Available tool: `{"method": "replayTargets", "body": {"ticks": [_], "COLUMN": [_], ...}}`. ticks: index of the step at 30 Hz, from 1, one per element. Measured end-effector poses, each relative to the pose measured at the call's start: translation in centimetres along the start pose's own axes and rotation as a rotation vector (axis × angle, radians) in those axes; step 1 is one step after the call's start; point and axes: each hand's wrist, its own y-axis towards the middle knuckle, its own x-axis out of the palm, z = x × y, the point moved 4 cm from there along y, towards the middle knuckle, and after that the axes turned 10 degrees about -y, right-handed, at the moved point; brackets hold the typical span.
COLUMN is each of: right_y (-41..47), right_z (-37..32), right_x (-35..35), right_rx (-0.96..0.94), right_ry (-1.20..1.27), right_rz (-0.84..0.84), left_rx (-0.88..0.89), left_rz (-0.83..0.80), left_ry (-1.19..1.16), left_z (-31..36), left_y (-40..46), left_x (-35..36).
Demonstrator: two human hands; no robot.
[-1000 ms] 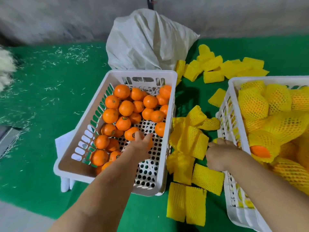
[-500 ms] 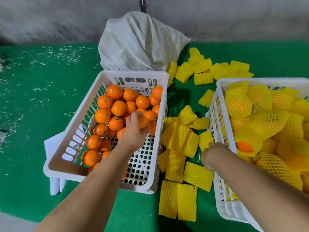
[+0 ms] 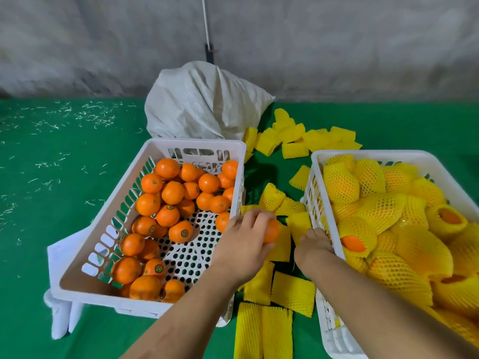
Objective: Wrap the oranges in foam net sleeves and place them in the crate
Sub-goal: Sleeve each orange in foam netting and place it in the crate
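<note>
My left hand grips a bare orange above the right rim of the left white crate, which holds several unwrapped oranges. My right hand pinches a yellow foam net sleeve beside the near-left wall of the right white crate. That crate is filled with several oranges wrapped in yellow sleeves. Loose flat sleeves lie on the green cloth between the two crates.
A white woven sack leans against the grey wall behind the left crate. More yellow sleeves are scattered behind the right crate. White shreds litter the green cloth at the far left.
My left hand picked an orange out of the left crate and carried it right over the rim. My right hand stayed among the sleeves, holding one.
</note>
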Motion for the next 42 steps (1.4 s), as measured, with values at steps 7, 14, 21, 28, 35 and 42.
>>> {"method": "replayTargets", "body": {"ticks": [7, 14, 21, 28, 35, 42], "right_y": [-3.2, -5.6, -4.2, -3.5, -4.7, -6.5], "right_z": [2.3, 3.2, 3.6, 1.7, 3.0, 2.6], "right_x": [-2.9, -1.5, -1.4, -1.5, -1.8, -1.5], "right_rx": [0.024, 0.109, 0.133, -0.082, -0.046, -0.159], "right_ry": [1.071, 1.855, 2.029, 1.703, 2.063, 2.310], "right_rz": [0.492, 0.853, 0.795, 0.718, 0.864, 0.923], "left_rx": [-0.034, -0.331, -0.325, -0.287, -0.325, -0.211], "left_rz": [0.023, 0.116, 0.012, -0.227, -0.054, 0.029], "left_ry": [0.016, -0.567, -0.882, -1.010, -0.919, -0.689], "left_z": [0.0, -0.4, -0.3, -0.2, -0.8, 0.0], "left_y": [0.1, 0.7, 0.2, 0.2, -0.1, 0.2], "left_x": [0.2, -1.3, -1.9, -1.8, -1.8, -1.5]}}
